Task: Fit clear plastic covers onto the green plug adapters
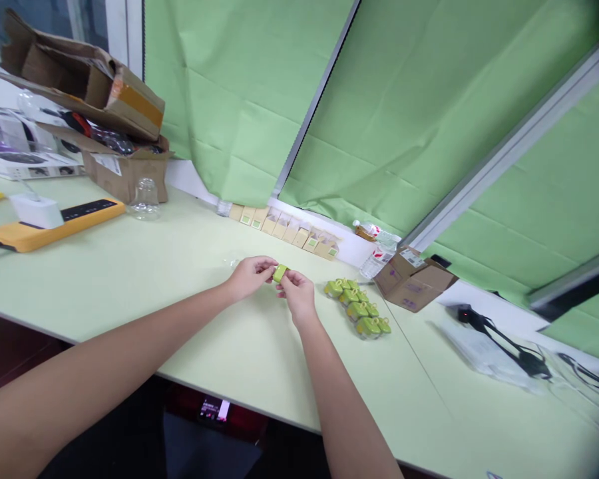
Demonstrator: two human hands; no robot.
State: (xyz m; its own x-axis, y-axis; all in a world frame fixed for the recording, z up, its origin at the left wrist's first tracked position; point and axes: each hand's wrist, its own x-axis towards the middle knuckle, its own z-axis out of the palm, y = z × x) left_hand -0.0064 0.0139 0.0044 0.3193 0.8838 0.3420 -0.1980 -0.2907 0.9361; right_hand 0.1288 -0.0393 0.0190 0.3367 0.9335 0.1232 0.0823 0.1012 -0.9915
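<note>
Over the middle of the table, my left hand (252, 276) and my right hand (298, 293) pinch a small green case (279, 273) between them, one at each side. Its details are too small to make out. To the right of my right hand lies a group of similar green cases (358, 310) with yellow loops, seemingly in clear wrapping. Just behind my left hand is a scrap of clear plastic (232, 263).
Small tan boxes (289, 231) line the back edge. At left stand an orange power strip (80, 216), a clear jar (146, 199) and cardboard boxes (124, 174). To the right are plastic bottles (377, 259), an open carton (412, 283), a plastic bag (484, 352) and black cables (509, 342).
</note>
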